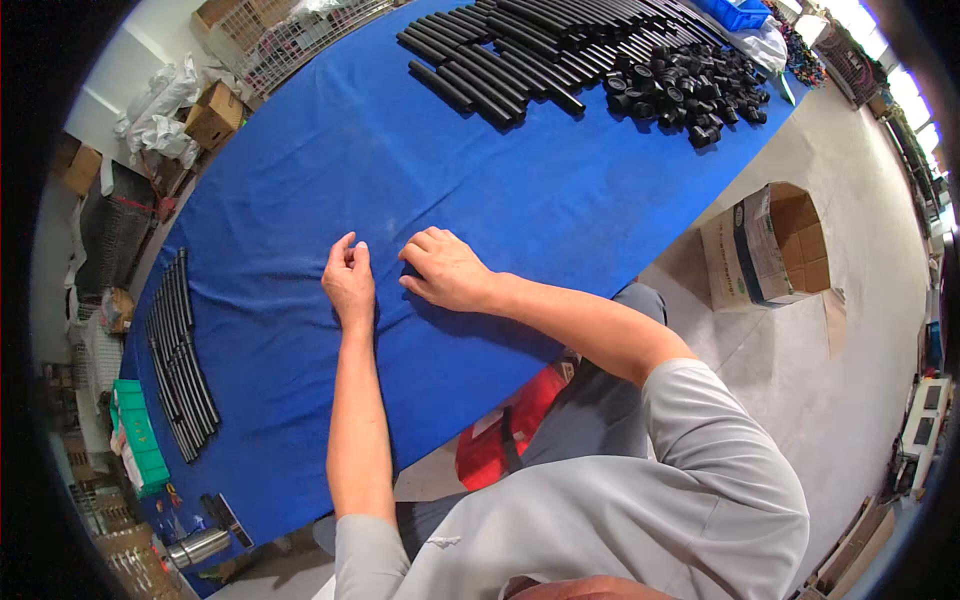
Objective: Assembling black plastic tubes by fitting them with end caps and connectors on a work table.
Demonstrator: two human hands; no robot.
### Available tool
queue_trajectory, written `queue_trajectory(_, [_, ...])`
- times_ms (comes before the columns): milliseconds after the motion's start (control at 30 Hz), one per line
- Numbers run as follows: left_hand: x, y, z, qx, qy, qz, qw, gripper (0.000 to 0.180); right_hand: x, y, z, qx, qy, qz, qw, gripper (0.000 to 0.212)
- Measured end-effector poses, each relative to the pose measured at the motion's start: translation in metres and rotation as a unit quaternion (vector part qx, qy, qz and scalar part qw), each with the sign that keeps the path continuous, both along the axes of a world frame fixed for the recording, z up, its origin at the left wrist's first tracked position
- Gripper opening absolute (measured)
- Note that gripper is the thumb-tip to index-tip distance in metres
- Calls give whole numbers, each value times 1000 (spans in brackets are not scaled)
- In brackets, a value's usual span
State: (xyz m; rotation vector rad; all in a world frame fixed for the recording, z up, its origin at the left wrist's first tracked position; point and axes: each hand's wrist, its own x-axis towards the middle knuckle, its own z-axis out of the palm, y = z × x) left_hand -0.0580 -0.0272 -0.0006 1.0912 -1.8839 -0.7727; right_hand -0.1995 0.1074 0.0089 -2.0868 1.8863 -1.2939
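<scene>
My left hand (350,285) is over the middle of the blue cloth, its fingers loosely bent, thumb and forefinger apart, with nothing seen between them. A short gap to its right, my right hand (450,270) is low over the cloth or resting on it. Its fingers curve toward the left hand, the thumb stands apart from them, and no object shows in it. Black tubes (500,65) lie in rows at the far side of the table, with a heap of short black pipe fittings (690,90) to their right. Several thin black rods (180,350) lie side by side at the left edge.
The blue cloth (330,170) covers the long table. A green plastic bin (140,435), a metal flask (200,547) and a dark phone-like object (228,520) are at the near left. A blue crate (735,12) stands far right. On the floor at right is an open cardboard box (765,245).
</scene>
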Motion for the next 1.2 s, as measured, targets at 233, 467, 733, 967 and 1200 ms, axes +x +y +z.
queue_trajectory(233, [-7,11,8,-23,-28,25,999,26,-4,2,-3,-20,-31,2,999,28])
queue_trajectory(467, [-4,6,3,-49,-29,28,998,25,-12,1,6,20,-22,8,1000,31])
queue_trajectory(733, [-13,11,3,-28,-48,48,997,25,-131,-80,21,-16,288,-262,921,57])
queue_trajectory(967, [-14,12,4,-19,-50,44,998,24,-182,-117,16,238,363,-267,860,54])
queue_trajectory(1200, [-8,11,6,-26,-54,44,997,22,-171,-133,12,101,261,-210,937,24])
